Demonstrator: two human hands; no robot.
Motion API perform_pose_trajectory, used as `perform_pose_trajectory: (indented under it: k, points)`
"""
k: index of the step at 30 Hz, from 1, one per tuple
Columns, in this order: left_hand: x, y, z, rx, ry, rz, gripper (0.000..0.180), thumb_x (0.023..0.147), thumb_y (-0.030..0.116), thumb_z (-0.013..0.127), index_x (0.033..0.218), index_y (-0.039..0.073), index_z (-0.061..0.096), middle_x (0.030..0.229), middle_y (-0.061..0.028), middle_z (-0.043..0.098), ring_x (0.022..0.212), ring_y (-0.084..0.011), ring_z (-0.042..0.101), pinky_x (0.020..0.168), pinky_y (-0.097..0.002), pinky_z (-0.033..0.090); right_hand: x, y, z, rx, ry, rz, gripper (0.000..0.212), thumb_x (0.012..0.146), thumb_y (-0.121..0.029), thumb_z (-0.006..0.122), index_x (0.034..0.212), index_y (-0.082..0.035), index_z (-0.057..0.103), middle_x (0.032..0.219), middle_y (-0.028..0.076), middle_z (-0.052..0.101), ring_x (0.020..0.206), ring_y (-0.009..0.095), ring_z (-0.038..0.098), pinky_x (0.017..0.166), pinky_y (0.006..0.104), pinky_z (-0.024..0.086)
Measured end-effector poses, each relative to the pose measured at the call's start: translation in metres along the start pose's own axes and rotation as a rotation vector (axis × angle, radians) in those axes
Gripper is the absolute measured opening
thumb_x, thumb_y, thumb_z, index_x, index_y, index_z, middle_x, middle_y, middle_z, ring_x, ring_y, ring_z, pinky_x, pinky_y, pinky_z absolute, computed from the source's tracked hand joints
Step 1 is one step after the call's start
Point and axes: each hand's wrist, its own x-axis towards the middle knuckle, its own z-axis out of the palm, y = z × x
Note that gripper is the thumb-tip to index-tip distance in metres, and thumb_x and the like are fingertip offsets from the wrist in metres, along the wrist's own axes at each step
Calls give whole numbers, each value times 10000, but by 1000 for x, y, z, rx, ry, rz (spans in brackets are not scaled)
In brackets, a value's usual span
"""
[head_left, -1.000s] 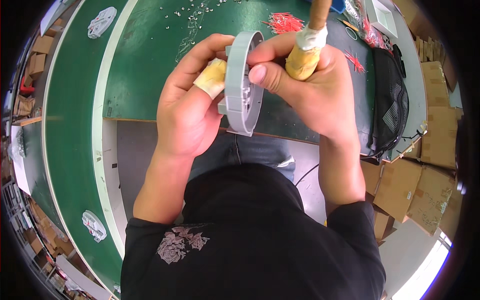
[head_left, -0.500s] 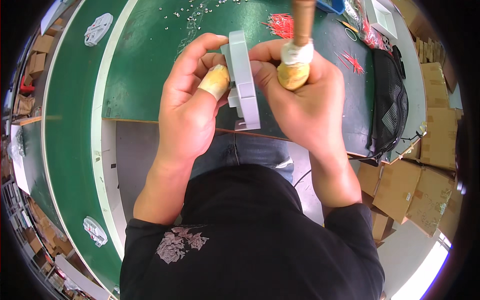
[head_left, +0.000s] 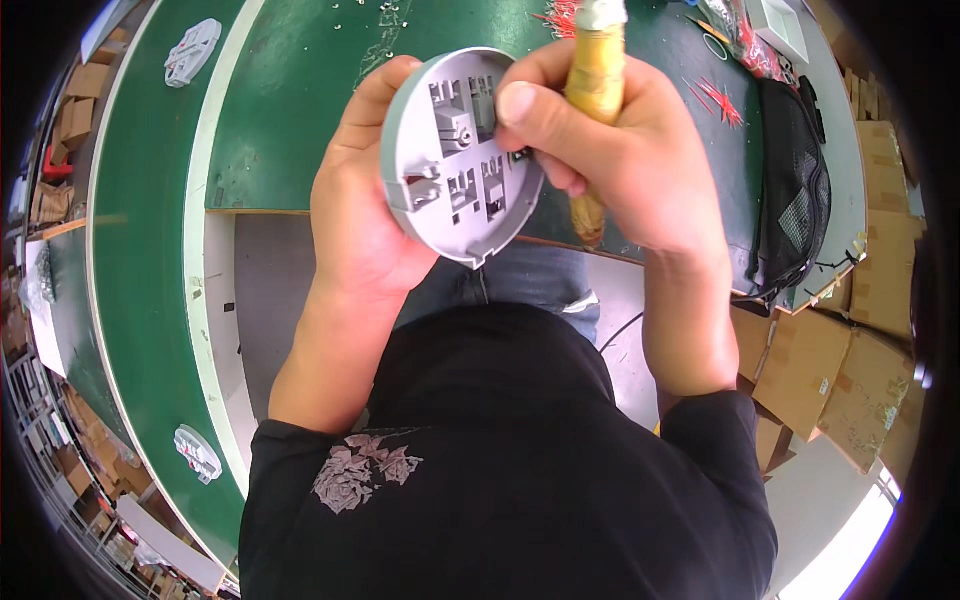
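Observation:
A round grey plastic housing (head_left: pixel 425 150) is held up over the table's front edge, tilted so its inner face with moulded slots and posts shows. My left hand (head_left: pixel 350 190) is closed around its left rim and back; the fingers behind it are mostly hidden. A rod-shaped tool with a yellow wrapped handle (head_left: pixel 597 75) is gripped in my right hand (head_left: pixel 650 150), its lower end pointing down. The right thumb and fingers also reach the housing's right side, beside a small green part. Whether they pinch something small there, I cannot tell.
Red wires (head_left: pixel 720 103) lie on the green table, near a black mesh bag (head_left: pixel 795 190) and a white box (head_left: pixel 780 28). On the green strip at left sit two grey parts, one far (head_left: pixel 193 52), one near (head_left: pixel 198 453). Cardboard boxes (head_left: pixel 800 370) stand at right.
The housing has turned from edge-on to showing its inner face. My right hand has tipped the tool, so its handle now shows lengthwise, and the thumb has come over the housing's right side.

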Motion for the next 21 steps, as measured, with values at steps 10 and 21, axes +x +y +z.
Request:
perform_pose_trajectory:
  k: [10, 21]
  points:
    - [-6, 3, -11, -143, -12, -261, 553, 910, 257, 658, 1389, 13, 527, 1246, -219, 656, 1108, -340, 688, 930, -514, 600, -11, -6, -3, -121, 54, -127, 218, 959, -221, 725, 978, -7, 687, 774, 43, 663, 549, 39, 474, 510, 203, 353]
    - [-35, 166, -74, 1798, 908, 607, 287, 1018, 125, 500, 1207, 125, 716, 1176, -85, 676, 1020, -191, 660, 726, -321, 567, 15, -12, -62, -790, 262, -185, 193, 904, -165, 743, 1034, -24, 721, 802, 23, 671, 697, 96, 579, 646, 269, 470]
